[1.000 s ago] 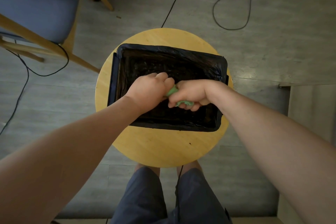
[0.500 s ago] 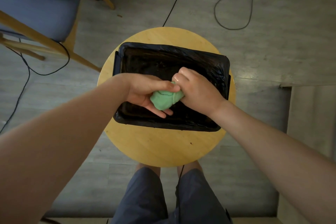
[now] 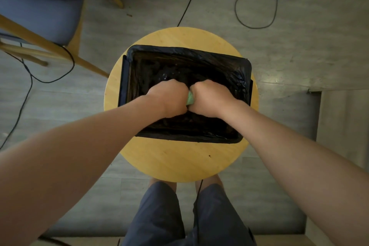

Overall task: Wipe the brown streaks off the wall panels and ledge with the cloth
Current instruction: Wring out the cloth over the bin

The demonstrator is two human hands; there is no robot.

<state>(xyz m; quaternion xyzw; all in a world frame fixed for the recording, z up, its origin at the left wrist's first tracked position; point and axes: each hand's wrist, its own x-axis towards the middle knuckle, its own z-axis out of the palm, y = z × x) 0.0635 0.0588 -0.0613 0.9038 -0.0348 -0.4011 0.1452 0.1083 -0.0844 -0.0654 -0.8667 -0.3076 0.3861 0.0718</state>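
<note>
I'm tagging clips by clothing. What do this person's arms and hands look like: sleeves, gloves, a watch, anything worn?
No sleeve shows on the left forearm or the right forearm. The left hand and right hand wear no gloves, and neither wrist carries a watch or band. Dark blue shorts show below.

There are two hands, the left hand (image 3: 167,97) and the right hand (image 3: 209,97). There is one cloth (image 3: 190,98), one black tub (image 3: 187,50), one round table (image 3: 179,161) and one chair (image 3: 40,18).
</note>
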